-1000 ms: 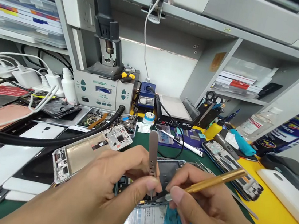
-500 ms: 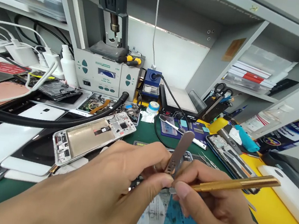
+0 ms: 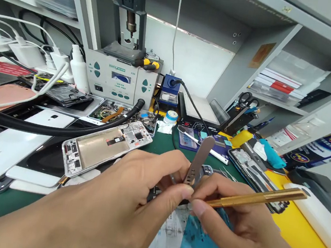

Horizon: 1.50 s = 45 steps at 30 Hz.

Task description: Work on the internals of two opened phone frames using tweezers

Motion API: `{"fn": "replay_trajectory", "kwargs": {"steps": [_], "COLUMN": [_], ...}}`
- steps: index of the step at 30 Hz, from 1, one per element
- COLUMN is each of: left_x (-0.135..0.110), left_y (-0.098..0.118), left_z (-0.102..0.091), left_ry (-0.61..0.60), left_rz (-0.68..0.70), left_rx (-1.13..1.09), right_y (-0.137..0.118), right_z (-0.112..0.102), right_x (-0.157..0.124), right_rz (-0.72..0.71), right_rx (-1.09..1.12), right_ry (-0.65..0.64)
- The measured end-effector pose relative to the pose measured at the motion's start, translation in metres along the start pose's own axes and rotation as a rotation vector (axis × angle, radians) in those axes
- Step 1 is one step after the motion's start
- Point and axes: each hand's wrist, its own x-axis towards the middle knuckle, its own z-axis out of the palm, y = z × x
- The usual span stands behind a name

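Observation:
My left hand (image 3: pixel 130 205) pinches a pair of steel tweezers (image 3: pixel 199 161), whose top end leans up and to the right. My right hand (image 3: pixel 231 226) grips a gold-coloured hand tool (image 3: pixel 259 197) that points out to the right. The two hands meet over an opened phone (image 3: pixel 206 171) lying on the green mat, mostly hidden behind my fingers. The tool tips are covered by my thumbs. A blue and white printed sheet (image 3: pixel 187 232) lies under the hands.
A stripped phone frame (image 3: pixel 106 144) lies to the left, with a thick black hose (image 3: pixel 46 126) across white phones. Behind stand a rework station (image 3: pixel 119 81), a parts tray (image 3: pixel 115 113) and a hot plate (image 3: pixel 199 114). Another opened phone (image 3: pixel 254 168) lies on the yellow mat at right.
The tweezers tilted from nearly upright to leaning right. Both hands stayed together over the phone, and the view shifted slightly down and closer to the bench.

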Motion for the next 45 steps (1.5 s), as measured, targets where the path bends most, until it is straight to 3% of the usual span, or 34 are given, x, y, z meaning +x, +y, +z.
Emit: {"fn": "replay_trajectory", "kwargs": {"steps": [8, 24, 36, 45], "left_x": [-0.002, -0.003, -0.001, 0.003], "left_y": [0.003, 0.002, 0.002, 0.002], "left_z": [-0.003, -0.004, -0.004, -0.004], "left_ry": [-0.011, -0.034, -0.036, 0.003], "left_rz": [0.003, -0.003, 0.012, 0.067], "left_rx": [-0.034, -0.051, -0.025, 0.007], "right_y": [0.007, 0.008, 0.001, 0.003], "right_z": [0.002, 0.003, 0.001, 0.001], "right_x": [-0.001, 0.001, 0.001, -0.001], "right_rz": [-0.005, 0.015, 0.032, -0.047], "right_rx": [0.129, 0.130, 0.063, -0.024], "right_ry": [0.035, 0.030, 0.000, 0.021]}}
